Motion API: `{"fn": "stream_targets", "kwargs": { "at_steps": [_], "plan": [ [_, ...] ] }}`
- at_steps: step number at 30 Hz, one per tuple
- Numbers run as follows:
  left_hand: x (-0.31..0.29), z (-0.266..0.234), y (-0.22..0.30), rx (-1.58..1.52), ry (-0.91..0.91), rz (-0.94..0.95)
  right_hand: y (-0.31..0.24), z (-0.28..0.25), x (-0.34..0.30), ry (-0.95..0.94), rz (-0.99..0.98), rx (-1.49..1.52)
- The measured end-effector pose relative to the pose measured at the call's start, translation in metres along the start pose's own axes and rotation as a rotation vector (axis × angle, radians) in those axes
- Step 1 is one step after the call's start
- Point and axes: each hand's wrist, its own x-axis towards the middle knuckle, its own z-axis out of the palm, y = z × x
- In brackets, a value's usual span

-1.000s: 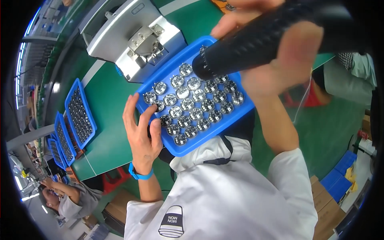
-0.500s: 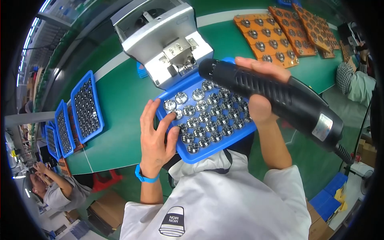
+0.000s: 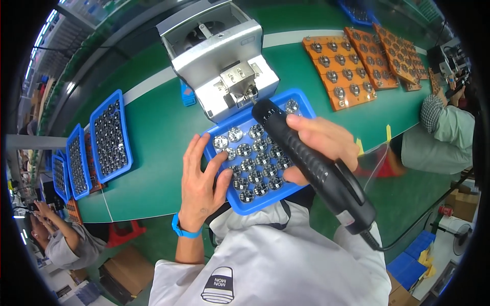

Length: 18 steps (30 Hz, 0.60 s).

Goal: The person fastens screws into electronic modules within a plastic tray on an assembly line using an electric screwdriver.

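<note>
Nearest to me, my white shirt (image 3: 286,260) is filling the lower middle, and a blue wristband (image 3: 188,228) is circling my left wrist. My left hand (image 3: 203,186) is resting at the left edge of a blue tray (image 3: 302,99), its fingers spreading wide, the index fingertip touching one of the round silvery pieces (image 3: 262,158) inside; it is grasping none of them. My right hand (image 3: 329,148) is wrapping around a black corded driver (image 3: 320,176), which is slanting over the tray and hiding part of it. The pieces are sitting in slanting rows, one lying apart near the far right corner.

Beyond the tray, a silver machine (image 3: 232,48) is standing on the green table (image 3: 158,153). The driver's nose is pointing at its metal front; I cannot tell if the bit is touching. Farther left, more blue trays (image 3: 128,153) are holding small dark parts. Farther right, orange boards (image 3: 334,104) are carrying rows of metal parts. At the sides, one co-worker (image 3: 71,242) is sitting left and another (image 3: 436,137) right.
</note>
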Motion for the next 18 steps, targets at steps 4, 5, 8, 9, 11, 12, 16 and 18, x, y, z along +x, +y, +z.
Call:
{"fn": "stream_targets", "kwargs": {
  "at_steps": [4, 5, 8, 9, 11, 12, 16, 18],
  "plan": [
    [0.000, 0.000, 0.001, -0.012, 0.009, -0.001, 0.006, -0.015, -0.010, 0.001, 0.175, 0.141],
    [0.000, 0.000, 0.001, -0.010, 0.004, -0.003, 0.009, -0.016, -0.014, 0.038, 0.192, 0.185],
    [0.000, 0.001, 0.000, -0.009, 0.000, -0.005, 0.013, -0.017, -0.020, 0.097, 0.204, 0.250],
    [0.000, 0.001, 0.000, -0.012, 0.000, -0.005, 0.014, -0.015, -0.022, 0.150, 0.222, 0.308],
    [0.000, 0.001, -0.001, -0.012, 0.002, -0.007, 0.014, -0.011, -0.023, 0.183, 0.224, 0.337],
    [0.000, 0.000, -0.001, -0.012, 0.004, -0.008, 0.012, -0.010, -0.022, 0.206, 0.267, 0.326],
    [0.001, 0.000, -0.001, -0.014, 0.012, -0.010, 0.022, -0.007, -0.019, 0.245, 0.221, 0.391],
    [0.001, -0.003, 0.000, -0.022, -0.006, -0.014, 0.021, -0.006, -0.005, 0.329, 0.286, 0.346]
  ]
}}
